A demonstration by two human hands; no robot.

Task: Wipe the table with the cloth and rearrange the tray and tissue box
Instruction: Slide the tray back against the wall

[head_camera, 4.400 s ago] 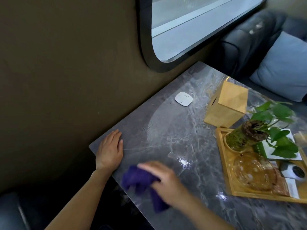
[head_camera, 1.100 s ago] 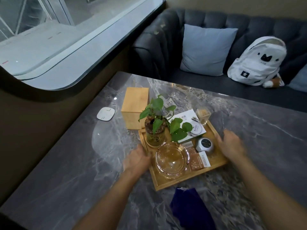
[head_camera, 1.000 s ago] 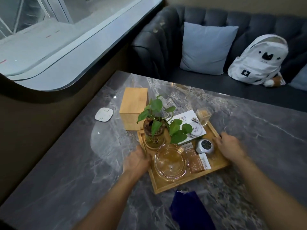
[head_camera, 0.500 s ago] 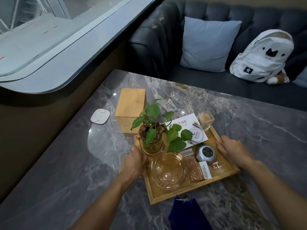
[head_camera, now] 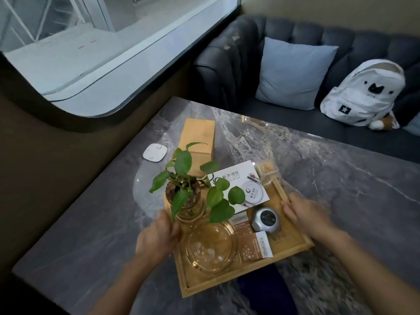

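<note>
A wooden tray (head_camera: 293,245) sits in the middle of the grey marble table (head_camera: 341,178), carrying a potted plant (head_camera: 188,194), a glass ashtray (head_camera: 210,246), cards and a small silver device (head_camera: 266,218). My left hand (head_camera: 156,239) grips the tray's left rim and my right hand (head_camera: 304,214) grips its right rim. The wooden tissue box (head_camera: 197,142) stands just beyond the tray, partly hidden by leaves. The dark blue cloth (head_camera: 266,289) lies on the table at the near edge, its far end tucked under the tray's near corner.
A white square pad (head_camera: 155,152) lies left of the tissue box near the wall. A small clear toothpick holder (head_camera: 267,171) sits at the tray's far corner. Behind the table is a dark sofa (head_camera: 227,64) with a blue cushion (head_camera: 293,73) and a white backpack (head_camera: 366,92).
The cloth left my right hand and lies on the table. Both hands took hold of the tray's sides, and the tray has shifted toward me, over the cloth's far end.
</note>
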